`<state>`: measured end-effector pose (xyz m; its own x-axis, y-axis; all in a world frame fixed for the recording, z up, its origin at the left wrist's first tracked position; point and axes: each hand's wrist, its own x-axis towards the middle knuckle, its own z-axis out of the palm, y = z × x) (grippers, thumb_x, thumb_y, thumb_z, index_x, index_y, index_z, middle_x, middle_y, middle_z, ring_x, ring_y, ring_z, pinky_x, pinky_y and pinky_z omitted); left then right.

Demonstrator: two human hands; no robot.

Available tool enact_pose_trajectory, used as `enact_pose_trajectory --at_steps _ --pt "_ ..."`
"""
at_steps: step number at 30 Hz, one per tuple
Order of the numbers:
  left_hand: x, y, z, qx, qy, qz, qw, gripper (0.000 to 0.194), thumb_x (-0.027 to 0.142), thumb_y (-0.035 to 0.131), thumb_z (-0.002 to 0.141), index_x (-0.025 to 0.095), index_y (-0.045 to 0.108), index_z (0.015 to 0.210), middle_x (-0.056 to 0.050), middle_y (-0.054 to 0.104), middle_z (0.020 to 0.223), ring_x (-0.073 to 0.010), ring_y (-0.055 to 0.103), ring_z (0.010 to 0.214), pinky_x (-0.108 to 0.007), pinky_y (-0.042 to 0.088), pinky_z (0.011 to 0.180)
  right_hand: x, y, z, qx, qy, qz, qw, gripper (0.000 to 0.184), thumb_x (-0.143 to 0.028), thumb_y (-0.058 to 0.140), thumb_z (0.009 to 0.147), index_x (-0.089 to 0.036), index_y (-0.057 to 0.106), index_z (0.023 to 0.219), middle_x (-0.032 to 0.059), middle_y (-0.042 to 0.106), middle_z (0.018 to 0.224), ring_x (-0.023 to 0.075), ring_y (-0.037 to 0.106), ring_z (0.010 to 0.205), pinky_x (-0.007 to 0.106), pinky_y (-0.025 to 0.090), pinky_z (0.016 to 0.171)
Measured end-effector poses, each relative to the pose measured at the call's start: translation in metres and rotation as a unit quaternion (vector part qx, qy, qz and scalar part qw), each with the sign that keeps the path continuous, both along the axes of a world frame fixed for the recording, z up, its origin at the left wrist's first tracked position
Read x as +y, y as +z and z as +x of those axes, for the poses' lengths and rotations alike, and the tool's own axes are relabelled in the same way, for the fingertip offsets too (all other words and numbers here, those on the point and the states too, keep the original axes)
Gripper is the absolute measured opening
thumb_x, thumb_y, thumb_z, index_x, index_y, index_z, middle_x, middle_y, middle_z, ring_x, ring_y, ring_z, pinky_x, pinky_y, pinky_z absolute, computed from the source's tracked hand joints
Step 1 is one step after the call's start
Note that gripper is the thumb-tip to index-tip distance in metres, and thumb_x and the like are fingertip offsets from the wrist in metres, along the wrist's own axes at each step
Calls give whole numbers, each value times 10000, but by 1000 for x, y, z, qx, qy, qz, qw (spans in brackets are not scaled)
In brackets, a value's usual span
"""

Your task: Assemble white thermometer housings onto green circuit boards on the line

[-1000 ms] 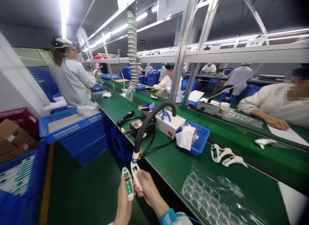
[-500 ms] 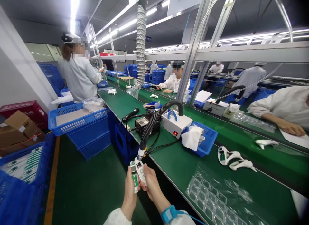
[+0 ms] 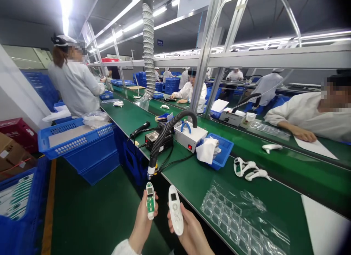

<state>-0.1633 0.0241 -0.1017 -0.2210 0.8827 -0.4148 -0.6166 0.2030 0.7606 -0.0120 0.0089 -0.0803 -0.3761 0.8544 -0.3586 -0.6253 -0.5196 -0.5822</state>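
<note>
My left hand (image 3: 143, 222) grips an open white plastic device shell (image 3: 150, 200) upright, with a green circuit board (image 3: 150, 205) showing inside it. My right hand (image 3: 190, 229) holds a separate white device cover (image 3: 176, 210), with a small dark window and round buttons on its face. The two pieces are apart. Above them, a black corrugated hose ends in a metal nozzle (image 3: 150, 172) at the bench edge, not touching either piece. Both hands are over the aisle and the front edge of the green bench (image 3: 186, 178).
On the bench stand a white fume unit (image 3: 190, 136), a soldering station (image 3: 159, 140), a blue tray with white cloth (image 3: 216, 151), clear plastic trays (image 3: 236, 218) and white device parts (image 3: 246, 169). Co-workers sit across the bench. Blue crates stand at left.
The two white pieces, pressed together near the nozzle half a second ago, have separated. My right hand has moved rightward and down with the cover, showing its face.
</note>
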Motion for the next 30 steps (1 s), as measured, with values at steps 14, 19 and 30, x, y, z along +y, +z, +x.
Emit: enact_pose_trajectory --at_steps 14,19,30 --pt "-47 62 80 169 -215 64 960 405 469 630 808 169 609 1080 -99 684 1036 -252 622 957 -315 483 864 -50 1 56 -112 -73 118 984 537 -521 757 683 -189 711 1102 123 713 1069 290 645 1008 399 452 944" --pt "-49 54 107 207 -231 72 948 473 460 650 787 170 561 1150 -117 668 1074 -269 609 1018 -307 467 888 -55 -1 65 -174 -106 127 971 623 -529 799 617 -185 701 1127 142 705 1104 340 621 1075 470 429 989" --pt "-54 42 125 227 -276 51 933 488 584 697 677 156 667 910 -94 697 806 -261 647 801 -296 518 754 -66 -1 78 -225 -132 165 951 547 -563 740 664 -210 731 1082 101 694 912 271 651 786 375 519 764"
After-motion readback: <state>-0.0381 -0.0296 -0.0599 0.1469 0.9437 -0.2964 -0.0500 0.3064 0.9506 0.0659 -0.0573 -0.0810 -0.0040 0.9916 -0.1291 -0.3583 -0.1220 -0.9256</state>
